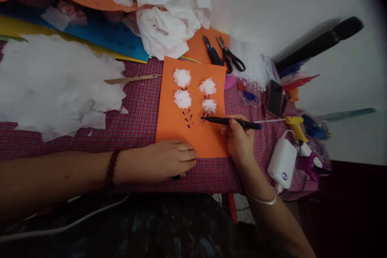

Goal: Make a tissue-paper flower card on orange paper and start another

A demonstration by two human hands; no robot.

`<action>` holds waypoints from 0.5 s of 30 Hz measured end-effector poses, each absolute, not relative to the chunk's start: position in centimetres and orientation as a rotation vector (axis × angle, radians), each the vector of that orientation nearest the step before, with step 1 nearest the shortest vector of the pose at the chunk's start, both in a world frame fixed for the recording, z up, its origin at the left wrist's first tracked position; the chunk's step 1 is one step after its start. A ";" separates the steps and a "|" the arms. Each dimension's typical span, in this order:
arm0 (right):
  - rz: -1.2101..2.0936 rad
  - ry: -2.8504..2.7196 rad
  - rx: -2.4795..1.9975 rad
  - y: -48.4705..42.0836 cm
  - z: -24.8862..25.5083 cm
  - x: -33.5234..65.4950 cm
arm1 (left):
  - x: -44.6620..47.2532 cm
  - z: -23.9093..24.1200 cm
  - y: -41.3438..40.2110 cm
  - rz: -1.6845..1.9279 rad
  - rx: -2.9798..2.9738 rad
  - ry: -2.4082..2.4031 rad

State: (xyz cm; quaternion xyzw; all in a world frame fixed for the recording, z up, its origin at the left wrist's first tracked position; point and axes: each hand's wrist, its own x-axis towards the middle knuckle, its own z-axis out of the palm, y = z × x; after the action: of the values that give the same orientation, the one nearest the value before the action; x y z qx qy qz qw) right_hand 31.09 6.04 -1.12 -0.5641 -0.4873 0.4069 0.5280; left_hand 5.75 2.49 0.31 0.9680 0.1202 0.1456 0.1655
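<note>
My right hand (240,141) is closed around a dark marker (231,121) with a blue end. Its tip touches, or is just above, an orange sheet (169,129), beside small dark-blue leaf strokes and thin stems. Four-part pairs of fluffy white paper flowers are fixed on the sheet, such as the upper left flower (182,77) and the lower right flower (209,106). Across the sheet's lower edge my left hand (166,159) lies palm down, fingers stretched out and close together. A small black piece (176,177) shows under it; what it is I cannot tell.
White tissue pieces (60,84) are heaped at the left, near a wooden stick (133,79). Behind the sheet are scissors (230,54), a cutter (213,51) and crumpled white material (165,28). A yellow glue gun (294,127) and a white power bank (282,160) are at the right.
</note>
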 end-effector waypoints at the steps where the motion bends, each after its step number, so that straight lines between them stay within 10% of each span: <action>1: 0.964 -1.168 -1.359 6.1 -1.1 31.1 | 5.7 0.3 2.5 0.413 2.757 0.342; 15: 1.069 -0.817 -1.138 8.3 0.8 33.6 | 5.7 0.1 2.4 0.443 2.695 0.348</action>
State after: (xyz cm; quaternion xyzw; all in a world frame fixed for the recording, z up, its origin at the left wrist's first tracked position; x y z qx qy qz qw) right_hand 33.60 8.31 0.83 -0.4981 -0.3575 0.4681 0.6364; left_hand 5.68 2.42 0.06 0.9604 0.1239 0.1578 0.1932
